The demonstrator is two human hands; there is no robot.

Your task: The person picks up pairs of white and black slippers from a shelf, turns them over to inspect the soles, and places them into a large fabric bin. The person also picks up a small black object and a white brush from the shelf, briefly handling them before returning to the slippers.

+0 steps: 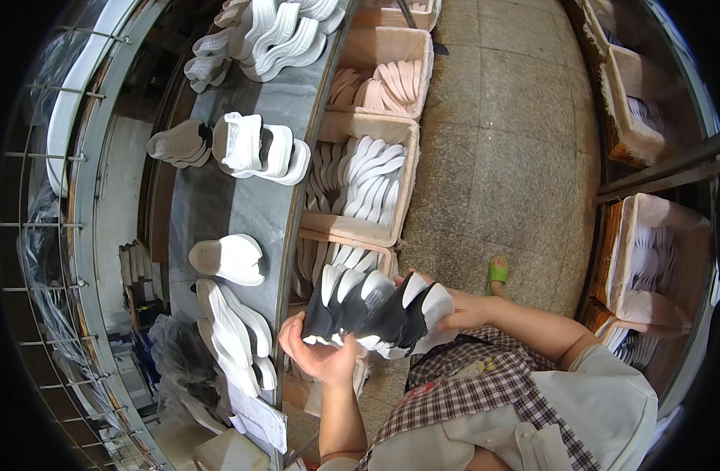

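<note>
While a row of black-and-white shoe soles (376, 306) hangs at the lower centre of the frame, the left hand (325, 357) has its grip clamped on the left end, the right hand (464, 310) on the right end. White soles (228, 259) lie left on the grey tabletop (258, 210); a lined basket (412, 177) stands beside it, upper centre.

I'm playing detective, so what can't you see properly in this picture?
All in the head view:
Some fingers of the right hand: hidden behind the black-and-white soles.
The leg above the green slipper: mostly hidden by the right forearm.
Some of the farthest white soles: cut off by the picture's top edge.
Marks on the paper: too small to read.
</note>
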